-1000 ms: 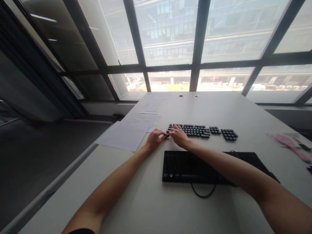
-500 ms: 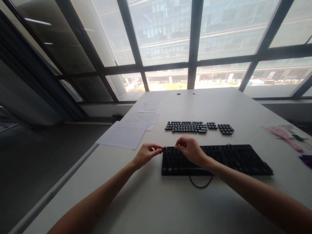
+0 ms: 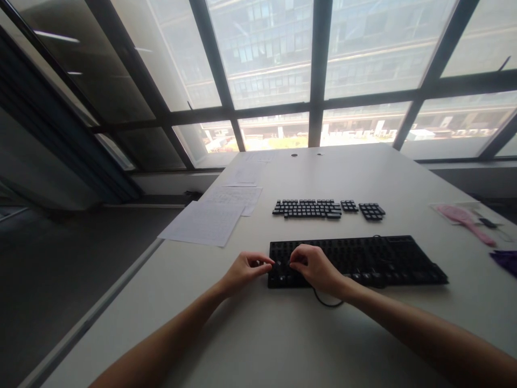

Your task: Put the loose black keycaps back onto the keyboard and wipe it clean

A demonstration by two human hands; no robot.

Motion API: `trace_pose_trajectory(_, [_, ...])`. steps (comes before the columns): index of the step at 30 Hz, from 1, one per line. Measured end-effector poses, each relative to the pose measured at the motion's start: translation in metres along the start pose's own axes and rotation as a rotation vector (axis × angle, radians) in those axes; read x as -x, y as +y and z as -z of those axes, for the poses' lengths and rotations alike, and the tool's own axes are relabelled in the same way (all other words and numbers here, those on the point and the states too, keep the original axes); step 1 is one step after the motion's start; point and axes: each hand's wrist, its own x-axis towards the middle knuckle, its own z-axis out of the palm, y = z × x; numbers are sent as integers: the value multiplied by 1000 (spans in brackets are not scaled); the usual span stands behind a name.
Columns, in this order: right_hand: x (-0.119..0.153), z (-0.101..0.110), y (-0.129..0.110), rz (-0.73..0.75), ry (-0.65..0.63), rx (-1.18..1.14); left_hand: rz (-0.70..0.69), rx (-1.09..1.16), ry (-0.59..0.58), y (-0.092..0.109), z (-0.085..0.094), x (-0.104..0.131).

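A black keyboard base (image 3: 355, 253) lies before me, its left part partly covered by my hands. My left hand (image 3: 250, 269) is at its left edge, thumb and forefinger brought close together at the tips. Something small and dark sits by those fingertips, too small to name. Over the left part of the keys, my right hand (image 3: 313, 265) is bent into a pinch, and its fingertips hide whatever they grip. Beyond the keyboard, a block of loose dark keycaps (image 3: 307, 208) is laid out in rows, with two smaller groups of keycaps (image 3: 371, 211) to its right.
Written paper sheets (image 3: 205, 222) lie along the table's left edge. At the right are a pink hairbrush (image 3: 464, 221), a small black object (image 3: 487, 222) and purple cloth (image 3: 504, 260). A black cable (image 3: 329, 304) loops out below the keyboard. Windows stand behind the table.
Both hands have moved nearer to me, from the keyboard's top rows down to its lower rows. Their pinched poses look much the same. The view has shifted slightly.
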Motion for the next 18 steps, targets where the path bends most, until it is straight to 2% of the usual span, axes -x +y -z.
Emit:
trace_pose_trajectory(6, [0,-1,1,56,-22,54,-75,2,-41,0,-5,1])
trace_pose_trajectory(13, [1,-2,3,68,-32,39,-120,5,-16,-2,-7,1])
trace_pose_trajectory(18, [0,-3,2,60,-17,46,-222,-82,18,-3,-11,4])
